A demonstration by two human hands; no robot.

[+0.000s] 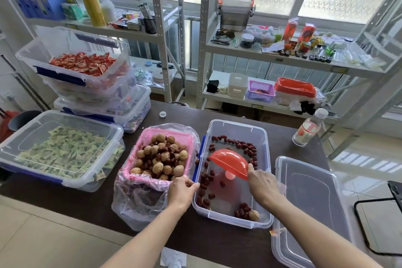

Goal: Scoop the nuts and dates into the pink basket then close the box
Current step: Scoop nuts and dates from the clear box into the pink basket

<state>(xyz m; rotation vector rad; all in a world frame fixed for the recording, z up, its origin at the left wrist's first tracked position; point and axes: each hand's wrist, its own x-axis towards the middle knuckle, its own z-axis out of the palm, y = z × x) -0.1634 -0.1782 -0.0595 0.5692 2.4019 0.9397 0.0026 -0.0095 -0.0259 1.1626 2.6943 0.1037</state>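
The pink basket (139, 178), lined with a clear plastic bag, holds a heap of walnuts (162, 160) and red dates. My left hand (181, 191) grips its near right corner. To its right stands the clear plastic box (264, 159) with dates (239, 143) scattered along its edges and one walnut (254, 215) in the near right corner. My right hand (262, 183) holds a red scoop (230, 162), mouth down, above the middle of the box. The clear lid (309, 206) lies flat to the right of the box.
A lidded box of green packets (58, 150) sits at the left, with stacked boxes of red sweets (82, 63) behind it. A water bottle (309, 128) and a small white cap (162, 114) stand on the dark table. Metal shelves rise behind it.
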